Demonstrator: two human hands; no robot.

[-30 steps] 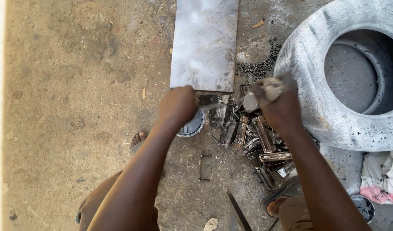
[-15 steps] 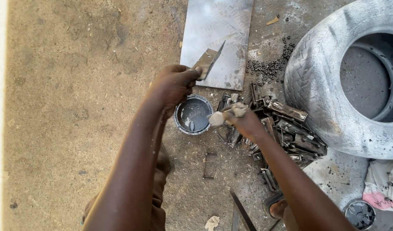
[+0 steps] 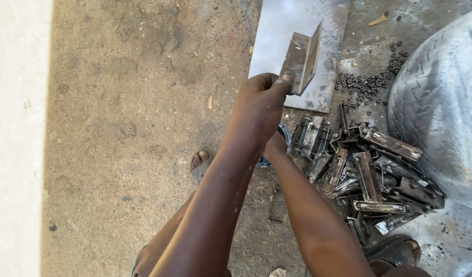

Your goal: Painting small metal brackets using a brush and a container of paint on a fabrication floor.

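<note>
While left hand [image 3: 259, 105] grips a rusty angled bracket [image 3: 301, 57], right hand [image 3: 275, 146] mostly hidden, grip unclear, beside dull metal pile [image 3: 369, 177]

left hand: [image 3: 259, 110] raised above the ground, fingers pinching the lower edge of an angle bracket [image 3: 301, 57], folded metal, held upright
right hand: [image 3: 276, 146] mostly hidden under the left wrist, down at a small round tin [image 3: 284, 134], grip can't be made out
behind: flat metal sheet [image 3: 297, 20] on the dirt
right of it: scatter of dark nuts [image 3: 367, 84]
lower right: heap of metal brackets [image 3: 372, 177], beside a grey tyre [image 3: 441, 123]
below: sandalled foot [image 3: 201, 161]
</note>
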